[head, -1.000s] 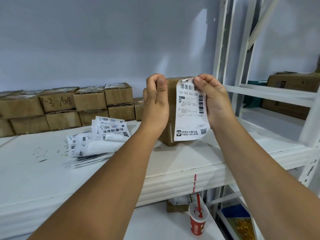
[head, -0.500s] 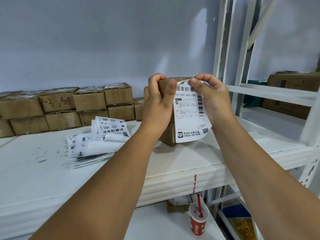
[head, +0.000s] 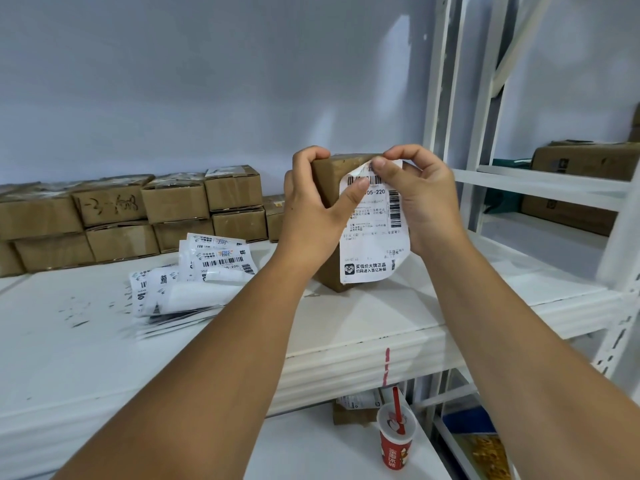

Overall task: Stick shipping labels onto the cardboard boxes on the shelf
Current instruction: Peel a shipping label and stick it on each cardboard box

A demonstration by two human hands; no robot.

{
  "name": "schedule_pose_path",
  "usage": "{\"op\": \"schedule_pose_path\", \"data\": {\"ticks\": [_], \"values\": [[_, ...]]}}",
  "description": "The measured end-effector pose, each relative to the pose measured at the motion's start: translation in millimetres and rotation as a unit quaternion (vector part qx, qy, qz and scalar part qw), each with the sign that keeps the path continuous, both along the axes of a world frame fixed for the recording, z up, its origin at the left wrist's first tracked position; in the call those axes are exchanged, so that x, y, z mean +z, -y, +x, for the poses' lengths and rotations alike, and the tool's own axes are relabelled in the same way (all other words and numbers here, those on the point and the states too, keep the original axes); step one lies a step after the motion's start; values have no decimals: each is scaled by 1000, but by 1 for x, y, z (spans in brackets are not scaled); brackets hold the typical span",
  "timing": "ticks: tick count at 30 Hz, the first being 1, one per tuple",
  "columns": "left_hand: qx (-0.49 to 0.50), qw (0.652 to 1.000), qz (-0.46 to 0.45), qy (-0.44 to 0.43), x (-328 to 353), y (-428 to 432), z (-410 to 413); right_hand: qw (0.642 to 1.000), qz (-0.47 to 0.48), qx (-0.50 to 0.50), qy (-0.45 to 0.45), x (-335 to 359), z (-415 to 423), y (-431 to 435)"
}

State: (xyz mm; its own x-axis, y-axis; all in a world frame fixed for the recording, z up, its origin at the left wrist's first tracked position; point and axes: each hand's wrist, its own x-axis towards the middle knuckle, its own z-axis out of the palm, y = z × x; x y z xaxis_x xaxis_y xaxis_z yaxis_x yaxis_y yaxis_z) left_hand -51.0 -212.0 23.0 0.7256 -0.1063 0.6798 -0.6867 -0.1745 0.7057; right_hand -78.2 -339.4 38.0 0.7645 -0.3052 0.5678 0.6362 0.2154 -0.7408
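Observation:
A brown cardboard box stands upright on the white shelf in front of me. My left hand grips the box's upper left corner, its thumb pressing on a white shipping label. My right hand pinches the label's top edge against the top of the box. The label hangs down the box's front face and its lower end curls away from the cardboard. A loose pile of other labels lies on the shelf to the left.
Two rows of small cardboard boxes are stacked along the back wall at the left. White rack uprights stand at the right, with larger boxes beyond them. A red paper cup with a straw stands on the lower shelf.
The label has come down from in front of the box onto its front face. My left thumb has moved across onto the label, and my right fingers have folded its top edge over the box.

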Motion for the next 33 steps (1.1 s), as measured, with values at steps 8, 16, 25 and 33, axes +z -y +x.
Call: {"op": "schedule_pose_path", "data": {"ticks": [8, 16, 25, 33], "values": [[-11, 1000, -10, 0, 0, 0, 1, 1000, -5, -10, 0, 0, 0, -1], [-3, 1000, -18, -5, 0, 0, -2, 1000, -1, 17, 1, -1, 0, 0], [0, 1000, -24, 8, 0, 1, 1, 1000, -6, 14, 23, -2, 2, -1], [7, 1000, -27, 0, 0, 3, 7, 955, -189, -208, 92, -10, 11, -9]]}}
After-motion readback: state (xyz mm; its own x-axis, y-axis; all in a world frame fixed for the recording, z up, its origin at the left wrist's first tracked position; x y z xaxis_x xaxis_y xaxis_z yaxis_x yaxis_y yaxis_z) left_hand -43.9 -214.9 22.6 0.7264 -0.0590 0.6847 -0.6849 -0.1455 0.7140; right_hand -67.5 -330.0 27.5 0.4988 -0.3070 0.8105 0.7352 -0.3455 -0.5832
